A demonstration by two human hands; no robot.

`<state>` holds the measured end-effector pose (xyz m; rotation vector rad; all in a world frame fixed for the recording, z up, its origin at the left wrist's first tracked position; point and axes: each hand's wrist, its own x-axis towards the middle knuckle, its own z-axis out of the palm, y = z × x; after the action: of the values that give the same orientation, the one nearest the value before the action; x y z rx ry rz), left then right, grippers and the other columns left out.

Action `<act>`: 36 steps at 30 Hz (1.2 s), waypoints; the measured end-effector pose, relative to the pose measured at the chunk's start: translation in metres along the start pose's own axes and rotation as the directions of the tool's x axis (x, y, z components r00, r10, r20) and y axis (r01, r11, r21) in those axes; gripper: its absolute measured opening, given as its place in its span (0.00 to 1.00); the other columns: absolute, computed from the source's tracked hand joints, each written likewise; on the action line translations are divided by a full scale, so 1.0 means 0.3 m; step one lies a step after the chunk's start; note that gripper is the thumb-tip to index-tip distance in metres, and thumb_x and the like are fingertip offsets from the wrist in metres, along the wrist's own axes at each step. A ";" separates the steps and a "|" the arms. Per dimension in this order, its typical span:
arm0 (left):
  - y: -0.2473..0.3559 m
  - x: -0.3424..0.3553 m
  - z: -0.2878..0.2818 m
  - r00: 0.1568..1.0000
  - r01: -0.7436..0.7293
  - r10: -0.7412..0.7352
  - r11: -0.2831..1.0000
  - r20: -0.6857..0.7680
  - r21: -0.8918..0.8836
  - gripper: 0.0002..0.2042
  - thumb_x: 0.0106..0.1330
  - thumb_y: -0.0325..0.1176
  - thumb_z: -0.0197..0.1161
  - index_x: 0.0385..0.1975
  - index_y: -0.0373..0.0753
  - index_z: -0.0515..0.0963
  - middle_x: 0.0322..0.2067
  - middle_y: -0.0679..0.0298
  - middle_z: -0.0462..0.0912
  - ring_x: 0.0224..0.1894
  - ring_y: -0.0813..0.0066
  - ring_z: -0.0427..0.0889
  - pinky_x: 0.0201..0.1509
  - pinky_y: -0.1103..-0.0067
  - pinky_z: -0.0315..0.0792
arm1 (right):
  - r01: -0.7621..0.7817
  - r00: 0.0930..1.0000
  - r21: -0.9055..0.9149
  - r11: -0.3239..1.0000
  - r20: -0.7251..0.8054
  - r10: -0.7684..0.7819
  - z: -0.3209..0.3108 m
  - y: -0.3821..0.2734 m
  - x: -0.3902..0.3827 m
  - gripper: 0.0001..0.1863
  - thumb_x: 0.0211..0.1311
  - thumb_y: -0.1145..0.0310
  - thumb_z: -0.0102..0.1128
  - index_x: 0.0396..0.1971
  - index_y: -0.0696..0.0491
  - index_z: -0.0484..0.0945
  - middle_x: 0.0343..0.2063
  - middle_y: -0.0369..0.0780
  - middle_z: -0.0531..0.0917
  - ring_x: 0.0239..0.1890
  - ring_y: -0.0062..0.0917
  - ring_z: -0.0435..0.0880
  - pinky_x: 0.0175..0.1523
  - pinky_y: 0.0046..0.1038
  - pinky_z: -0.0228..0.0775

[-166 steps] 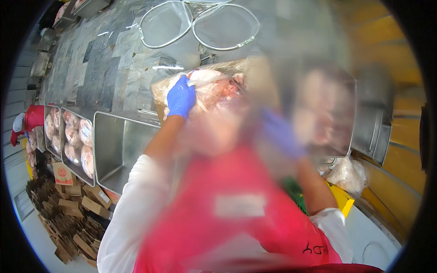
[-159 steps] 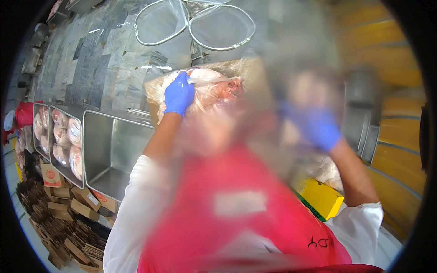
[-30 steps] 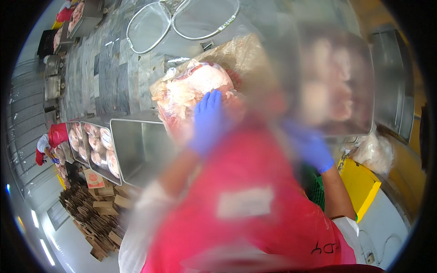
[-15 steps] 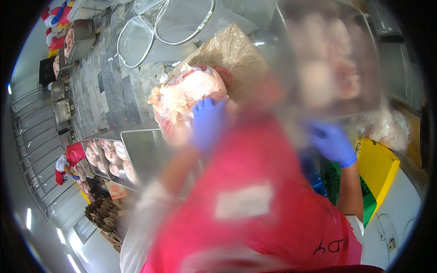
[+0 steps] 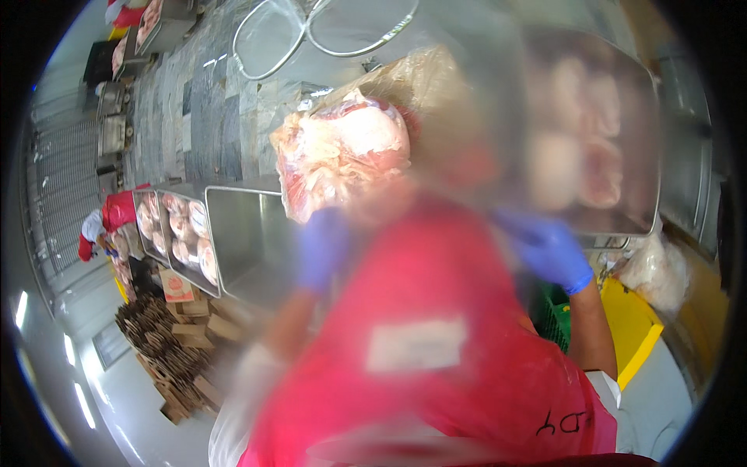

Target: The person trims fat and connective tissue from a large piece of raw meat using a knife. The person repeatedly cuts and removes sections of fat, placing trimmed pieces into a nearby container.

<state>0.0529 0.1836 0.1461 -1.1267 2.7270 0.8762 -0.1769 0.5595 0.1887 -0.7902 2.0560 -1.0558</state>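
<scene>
A large piece of raw meat (image 5: 342, 156) with pale fat and red flesh rests on a clear plastic-wrapped brown block or box (image 5: 424, 74), ahead of me and left of centre. My blue-gloved left hand (image 5: 323, 249) is at the meat's near edge, its fingers smeared by motion; whether it touches cannot be told. At the right, my blue-gloved right hand (image 5: 551, 251) is low beside the near-left corner of a large metal bin (image 5: 654, 156). Its fingers point left and are blurred, so a grip on anything cannot be made out. Blurred meat pieces (image 5: 599, 171) lie in that bin.
Left of me stands a metal bin (image 5: 245, 233), with meat-filled bins (image 5: 187, 233) beyond. Two wire hoops (image 5: 268, 39) lie at the top. A yellow panel (image 5: 630, 319) and green crate (image 5: 554, 315) are at right. Flattened cardboard (image 5: 163, 342) and a co-worker (image 5: 117, 214) are further left.
My left hand has drawn back from the top of the meat toward its near edge. The right hand has moved slightly left and down. The whole view has shifted a little.
</scene>
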 end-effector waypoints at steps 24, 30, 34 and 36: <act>-0.040 0.278 0.099 0.881 0.008 0.105 0.972 -0.461 0.236 0.20 0.59 0.40 0.70 0.47 0.35 0.77 0.45 0.45 0.82 0.49 0.43 0.81 0.51 0.51 0.71 | 0.217 0.976 -0.444 0.869 0.129 -0.178 0.004 -0.180 0.023 0.24 0.65 0.61 0.70 0.62 0.39 0.83 0.29 0.46 0.85 0.29 0.45 0.85 0.36 0.41 0.77; -0.130 0.295 0.096 0.752 0.060 0.161 0.949 -0.639 0.310 0.27 0.64 0.48 0.69 0.54 0.32 0.76 0.56 0.40 0.74 0.60 0.37 0.72 0.65 0.51 0.66 | 0.248 0.967 -0.702 0.668 0.139 -0.213 -0.029 -0.387 0.090 0.23 0.65 0.61 0.70 0.61 0.35 0.84 0.25 0.43 0.80 0.25 0.40 0.82 0.31 0.41 0.73; -0.202 0.357 0.114 0.800 0.119 -0.041 0.989 -0.598 0.092 0.34 0.65 0.55 0.66 0.62 0.32 0.74 0.67 0.36 0.66 0.76 0.38 0.58 0.77 0.49 0.55 | 0.348 0.931 -0.811 0.469 0.240 -0.277 -0.011 -0.488 0.156 0.23 0.65 0.61 0.69 0.61 0.34 0.83 0.26 0.42 0.78 0.24 0.38 0.81 0.29 0.40 0.71; -0.242 0.387 0.113 0.819 0.119 -0.072 0.992 -0.569 0.045 0.35 0.65 0.55 0.66 0.62 0.31 0.75 0.65 0.37 0.69 0.73 0.38 0.61 0.76 0.51 0.58 | 0.379 0.920 -0.845 0.377 0.298 -0.257 -0.003 -0.562 0.180 0.23 0.66 0.61 0.68 0.61 0.34 0.83 0.26 0.41 0.78 0.23 0.38 0.81 0.28 0.39 0.70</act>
<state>0.0114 0.0867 0.0522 -1.7273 3.0695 0.4574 -0.1746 0.4371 0.3166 -1.8011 2.3431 0.0904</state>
